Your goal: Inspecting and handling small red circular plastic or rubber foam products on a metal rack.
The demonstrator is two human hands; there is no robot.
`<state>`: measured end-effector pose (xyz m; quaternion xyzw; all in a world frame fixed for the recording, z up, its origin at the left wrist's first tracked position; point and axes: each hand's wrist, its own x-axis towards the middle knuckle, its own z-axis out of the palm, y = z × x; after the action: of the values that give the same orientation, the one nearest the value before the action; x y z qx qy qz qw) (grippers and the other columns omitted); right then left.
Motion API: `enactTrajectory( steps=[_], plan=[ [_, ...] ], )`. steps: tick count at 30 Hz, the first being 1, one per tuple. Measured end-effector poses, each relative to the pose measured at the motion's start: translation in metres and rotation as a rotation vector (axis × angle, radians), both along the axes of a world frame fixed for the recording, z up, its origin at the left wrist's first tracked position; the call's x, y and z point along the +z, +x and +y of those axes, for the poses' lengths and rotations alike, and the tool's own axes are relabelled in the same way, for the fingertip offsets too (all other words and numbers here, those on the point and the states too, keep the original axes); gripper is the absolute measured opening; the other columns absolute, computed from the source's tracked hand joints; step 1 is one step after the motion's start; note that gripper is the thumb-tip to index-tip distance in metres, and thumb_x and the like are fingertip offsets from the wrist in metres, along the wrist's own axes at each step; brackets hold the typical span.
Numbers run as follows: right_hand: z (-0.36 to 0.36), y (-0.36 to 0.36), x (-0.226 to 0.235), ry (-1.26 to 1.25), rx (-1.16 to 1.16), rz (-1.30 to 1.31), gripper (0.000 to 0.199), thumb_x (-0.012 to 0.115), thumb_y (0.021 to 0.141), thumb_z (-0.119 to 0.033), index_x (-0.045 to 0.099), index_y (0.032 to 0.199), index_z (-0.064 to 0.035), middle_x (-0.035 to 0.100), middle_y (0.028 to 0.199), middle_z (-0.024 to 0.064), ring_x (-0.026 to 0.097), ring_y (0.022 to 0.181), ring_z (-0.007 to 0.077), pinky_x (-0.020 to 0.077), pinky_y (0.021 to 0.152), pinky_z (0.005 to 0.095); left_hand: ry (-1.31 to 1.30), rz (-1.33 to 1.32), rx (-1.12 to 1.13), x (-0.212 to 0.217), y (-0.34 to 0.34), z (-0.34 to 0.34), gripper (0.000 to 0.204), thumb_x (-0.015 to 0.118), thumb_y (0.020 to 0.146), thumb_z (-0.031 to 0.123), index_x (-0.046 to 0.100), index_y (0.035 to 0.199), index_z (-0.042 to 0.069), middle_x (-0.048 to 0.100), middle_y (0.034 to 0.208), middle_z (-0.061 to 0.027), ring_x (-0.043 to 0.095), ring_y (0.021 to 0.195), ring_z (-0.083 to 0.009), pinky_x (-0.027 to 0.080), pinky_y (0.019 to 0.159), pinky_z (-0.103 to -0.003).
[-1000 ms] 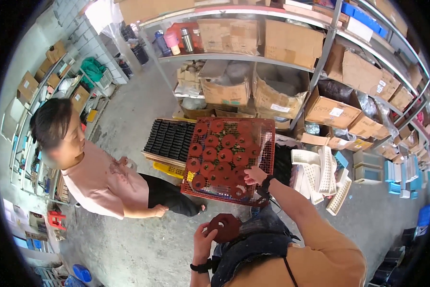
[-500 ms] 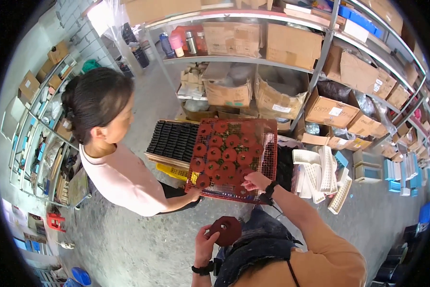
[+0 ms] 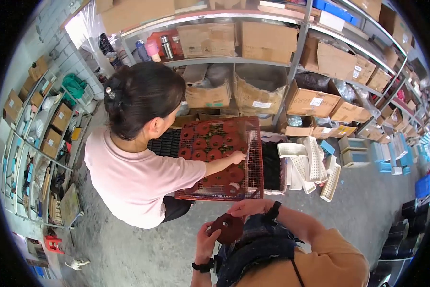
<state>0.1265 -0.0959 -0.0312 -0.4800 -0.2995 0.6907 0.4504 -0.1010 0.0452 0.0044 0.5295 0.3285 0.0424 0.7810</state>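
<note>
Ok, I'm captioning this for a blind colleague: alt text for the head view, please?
A left hand holds a dark red holed disc, the right hand at its edge; beyond, a co-worker in pink reaches over a red mesh crate bearing similar discs.

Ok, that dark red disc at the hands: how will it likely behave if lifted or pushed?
The disc is probably fairly stiff: it shows no clear sag out from the left hand. It's likely not heavy, since that hand seems to grip it only near the edge. Laid flat, it should slide rather than roll, being broad and flat.
</note>
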Motion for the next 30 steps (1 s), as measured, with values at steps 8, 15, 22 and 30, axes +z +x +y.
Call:
enactTrajectory(
  steps=[8, 15, 22, 30],
  plan=[
    [-0.007, -0.007, 0.007, 0.051, 0.038, -0.118, 0.045, 0.063, 0.095, -0.033, 0.059, 0.127, -0.0017, 0.067, 0.113, 0.0021, 0.058, 0.101, 0.0091, 0.0475, 0.089, 0.0283, -0.085, -0.05, -0.012, -0.008, 0.019, -0.007, 0.039, 0.065, 0.089, 0.004, 0.051, 0.124, -0.003, 0.067, 0.107, -0.0157, 0.065, 0.093, -0.0195, 0.053, 0.082, -0.031],
    [-0.016, 0.017, 0.01, 0.084, 0.056, -0.241, 0.047, 0.063, 0.095, -0.035, 0.058, 0.126, -0.0005, 0.066, 0.111, 0.0047, 0.057, 0.1, 0.0113, 0.0475, 0.089, 0.0301, -0.149, 0.006, 0.008, -0.008, 0.047, -0.018, 0.035, 0.063, 0.091, 0.006, 0.053, 0.123, -0.005, 0.066, 0.109, -0.012, 0.063, 0.095, -0.0173, 0.052, 0.084, -0.03],
    [-0.039, 0.049, 0.017, 0.132, 0.091, -0.408, 0.048, 0.058, 0.098, -0.038, 0.053, 0.127, -0.0006, 0.064, 0.113, 0.0052, 0.056, 0.101, 0.0121, 0.0472, 0.088, 0.0303, -0.032, 0.009, -0.111, 0.0, 0.096, -0.032, 0.036, 0.068, 0.09, 0.012, 0.058, 0.12, -0.004, 0.066, 0.108, -0.0106, 0.063, 0.097, -0.0156, 0.051, 0.085, -0.029],
    [-0.064, 0.09, 0.005, 0.121, 0.143, -0.283, 0.047, 0.051, 0.101, -0.036, 0.049, 0.134, -0.0024, 0.06, 0.12, 0.0063, 0.052, 0.108, 0.0126, 0.0444, 0.094, 0.0303, 0.322, 0.135, -0.402, 0.006, 0.146, -0.051, 0.046, 0.072, 0.087, 0.027, 0.059, 0.121, 0.0, 0.067, 0.109, -0.0098, 0.062, 0.098, -0.0168, 0.051, 0.085, -0.032]
  ],
)
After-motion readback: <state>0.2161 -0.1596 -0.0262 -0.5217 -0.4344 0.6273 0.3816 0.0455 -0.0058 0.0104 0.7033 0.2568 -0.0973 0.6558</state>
